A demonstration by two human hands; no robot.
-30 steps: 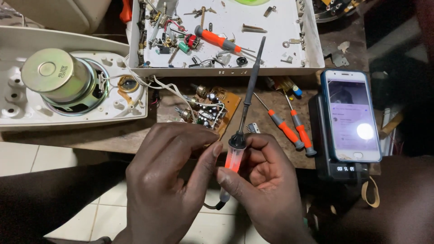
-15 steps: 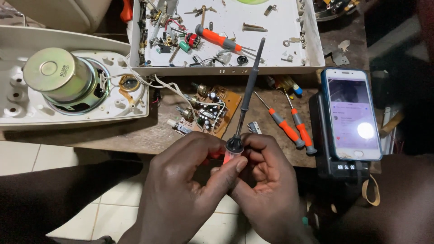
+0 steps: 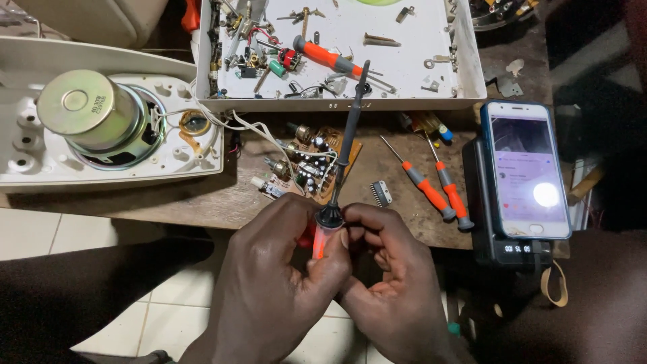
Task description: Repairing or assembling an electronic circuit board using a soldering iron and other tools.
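Right now you grip the soldering iron (image 3: 342, 158) upright between both hands.
Your left hand (image 3: 276, 283) and right hand (image 3: 391, 283) clasp its orange handle; the shaft points away, over the circuit board (image 3: 311, 165), toward the white tray (image 3: 472, 74).

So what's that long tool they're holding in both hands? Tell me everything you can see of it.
It looks like a soldering iron: a long, slim dark shaft rising from a black collar into a translucent orange-red handle that glows between the fingers. It points up and away, tilted slightly right, its tip reaching the rim of the white tray and its shaft crossing above the brown circuit board. The left hand and right hand both grip the handle; its lower end is hidden.
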